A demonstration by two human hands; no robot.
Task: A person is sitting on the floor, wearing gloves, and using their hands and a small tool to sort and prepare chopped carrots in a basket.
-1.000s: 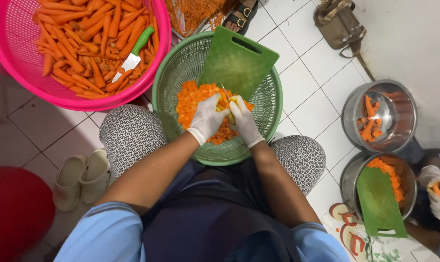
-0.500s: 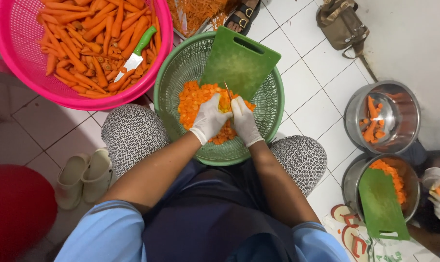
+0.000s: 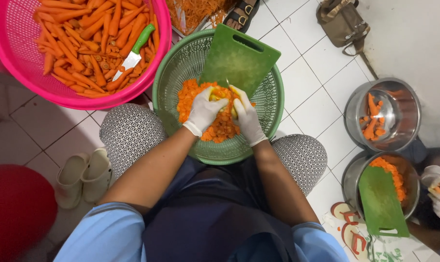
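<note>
On a white tiled floor (image 3: 307,82), a green basket (image 3: 181,68) holds sliced carrot pieces (image 3: 220,128) and a tilted green cutting board (image 3: 239,58). Both gloved hands, left hand (image 3: 204,110) and right hand (image 3: 246,119), are curled around pieces at the pile's top. A knife (image 3: 135,51) lies in the pink basket (image 3: 16,68).

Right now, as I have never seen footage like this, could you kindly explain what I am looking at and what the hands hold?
One camera on a seated person's head looks down at the tiled floor. The gloved left hand and right hand meet over sliced carrot in a green basket, against a green cutting board; what they grip is unclear. A pink basket holds whole carrots and a green-handled knife. At the right edge, another person's gloved hands work beside two steel pots.
</note>
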